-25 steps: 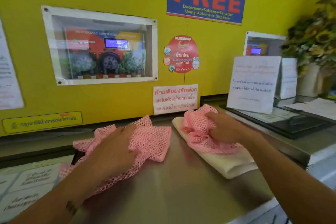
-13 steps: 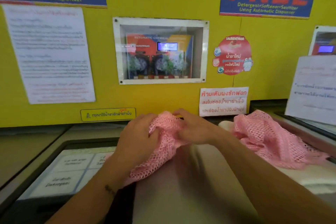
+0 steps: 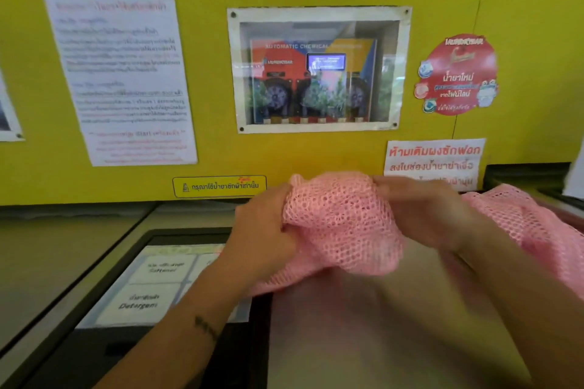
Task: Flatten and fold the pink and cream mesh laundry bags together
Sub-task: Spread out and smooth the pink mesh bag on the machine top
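A pink mesh laundry bag [image 3: 341, 227] is bunched between my two hands above the steel counter [image 3: 363, 331]. My left hand [image 3: 262, 230] grips its left side with fingers curled into the mesh. My right hand [image 3: 423, 215] holds its upper right edge. A second pink mesh bag [image 3: 531, 224] lies crumpled on the counter to the right, behind my right forearm. The cream bag is not visible in this view.
A yellow wall [image 3: 215, 155] with posters and a windowed dispenser [image 3: 319, 69] stands just behind the counter. A dark-framed panel with detergent and softener labels [image 3: 151, 287] lies to the left, under my left forearm.
My right hand has left the right-hand bag and joined my left hand on the left pink bag, which is now lifted and bunched. The view has swung left.
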